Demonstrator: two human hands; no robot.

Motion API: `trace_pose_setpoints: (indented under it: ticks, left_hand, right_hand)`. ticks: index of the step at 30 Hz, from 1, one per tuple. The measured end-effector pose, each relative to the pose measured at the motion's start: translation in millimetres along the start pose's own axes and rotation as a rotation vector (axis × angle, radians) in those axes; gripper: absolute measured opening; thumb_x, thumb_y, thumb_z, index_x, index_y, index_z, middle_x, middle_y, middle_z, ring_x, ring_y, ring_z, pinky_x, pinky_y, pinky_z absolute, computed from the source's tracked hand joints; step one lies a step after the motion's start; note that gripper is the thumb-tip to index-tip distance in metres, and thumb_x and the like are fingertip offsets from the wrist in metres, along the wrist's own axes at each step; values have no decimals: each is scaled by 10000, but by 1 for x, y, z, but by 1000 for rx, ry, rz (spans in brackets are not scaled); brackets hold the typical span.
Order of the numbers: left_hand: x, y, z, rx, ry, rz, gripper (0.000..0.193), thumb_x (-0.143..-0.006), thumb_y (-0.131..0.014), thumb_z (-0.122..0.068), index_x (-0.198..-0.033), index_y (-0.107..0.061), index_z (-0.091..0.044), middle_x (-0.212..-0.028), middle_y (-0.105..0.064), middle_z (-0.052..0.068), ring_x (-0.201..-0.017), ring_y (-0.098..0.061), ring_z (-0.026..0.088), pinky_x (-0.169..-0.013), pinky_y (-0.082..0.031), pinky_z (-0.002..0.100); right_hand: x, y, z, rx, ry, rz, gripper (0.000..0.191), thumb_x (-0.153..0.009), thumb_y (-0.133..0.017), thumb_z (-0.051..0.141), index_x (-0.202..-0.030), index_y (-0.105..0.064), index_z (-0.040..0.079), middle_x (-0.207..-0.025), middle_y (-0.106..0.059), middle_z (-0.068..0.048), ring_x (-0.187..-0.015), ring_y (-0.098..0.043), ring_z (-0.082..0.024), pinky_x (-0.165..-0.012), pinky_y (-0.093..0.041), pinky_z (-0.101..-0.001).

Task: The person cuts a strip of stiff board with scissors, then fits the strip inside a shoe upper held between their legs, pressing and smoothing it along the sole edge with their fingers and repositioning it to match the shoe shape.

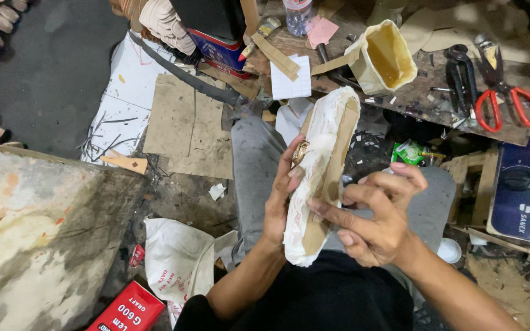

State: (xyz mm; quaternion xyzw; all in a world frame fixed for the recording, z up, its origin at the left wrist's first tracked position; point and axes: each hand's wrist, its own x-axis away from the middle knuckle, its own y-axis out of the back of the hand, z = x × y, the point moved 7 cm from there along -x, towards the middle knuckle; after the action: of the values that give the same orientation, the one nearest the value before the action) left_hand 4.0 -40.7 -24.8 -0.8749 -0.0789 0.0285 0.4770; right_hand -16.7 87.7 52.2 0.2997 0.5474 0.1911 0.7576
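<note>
Head view: a cluttered wooden bench (424,92) stood ahead, carrying a glue pot (383,56) and red scissors (503,92); cardboard scraps (188,125) littered the dark floor (50,73). Little free room lay around the knees. Over the lap, the left hand (282,196) gripped a shoe form (321,171) upright, while the right hand's (378,217) fingers pressed its tan sole strip.

Light is dim and warm, brightest at the centre and toward twelve o'clock. Corners fall into shadow, darkest at six. Slight softness and wide-angle bending show near the edges.
</note>
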Motion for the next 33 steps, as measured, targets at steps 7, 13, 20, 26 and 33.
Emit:
trace_pose_setpoints:
  ticks: [7,13,20,26,33]
  left_hand:
    - [-1,3,1,38,-34,2,679,-1048,-500,-326,-1643,-246,-120,-1572,-418,162,-1386,-501,274,-1156,-449,397]
    - [-2,9,1,32,-45,-13,650,-1059,-493,-312,-1631,-263,-107,-1551,-435,170,-1363,-519,271,-1145,-459,397]
    - [-2,14,2,34,-31,-68,626,-1056,-487,-325,-1610,-283,-114,-1529,-446,176,-1339,-527,272,-1123,-473,399]
    - [-3,17,1,-34,-37,-69,642,-1032,-501,-278,-1610,-283,-102,-1540,-437,182,-1356,-516,280,-1131,-464,410]
    - [-1,17,-1,-21,-45,-55,646,-1039,-492,-289,-1616,-275,-95,-1548,-429,194,-1377,-508,293,-1155,-457,415]
  right_hand:
    - [5,-3,5,1,67,-21,394,-1010,-486,449,-1148,-803,261,-1003,-646,6,-999,-463,-237,-1045,-228,-509]
    - [9,-7,5,96,53,-4,457,-991,-483,479,-1178,-827,243,-973,-611,-14,-1018,-471,-253,-1054,-219,-524]
    - [12,-10,7,152,80,-1,395,-1013,-520,453,-1202,-822,283,-963,-604,6,-1002,-451,-251,-1044,-224,-512]
    - [11,-10,9,122,131,15,372,-961,-563,427,-1191,-811,273,-954,-610,34,-991,-458,-235,-1030,-229,-511]
    - [0,-12,-1,36,-20,21,341,-933,-589,337,-1178,-808,244,-944,-578,-7,-1008,-456,-261,-1039,-236,-511]
